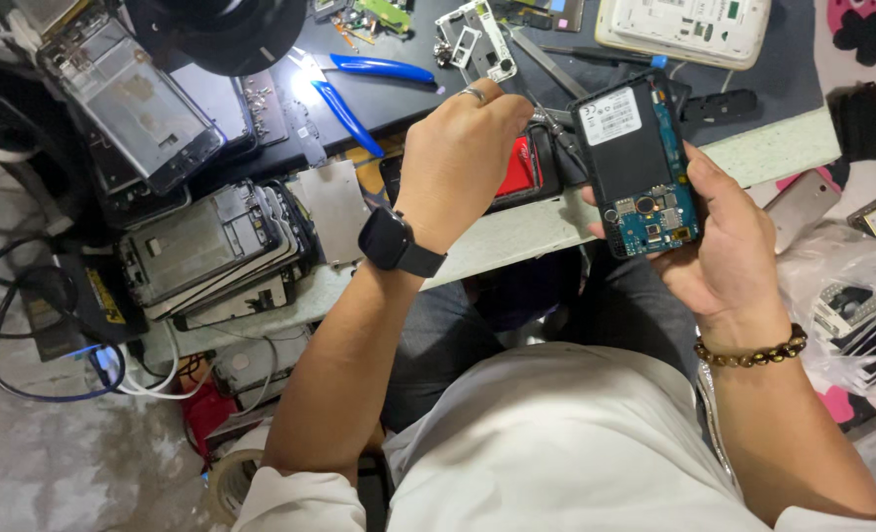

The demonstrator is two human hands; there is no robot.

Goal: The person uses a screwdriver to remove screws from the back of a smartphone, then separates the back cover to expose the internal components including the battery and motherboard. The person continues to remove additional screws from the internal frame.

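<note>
The right hand point(724, 246) is clamped around an opened phone point(638, 167) (back cover off, blue board bare) while the left hand point(458, 163), closed on a thin tool point(546, 116), works beside it above the bench point(517, 232), where a slip might scratch the board.

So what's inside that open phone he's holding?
The open phone in the right hand shows a black battery and blue circuit board. Parts beneath stay hidden.
</note>
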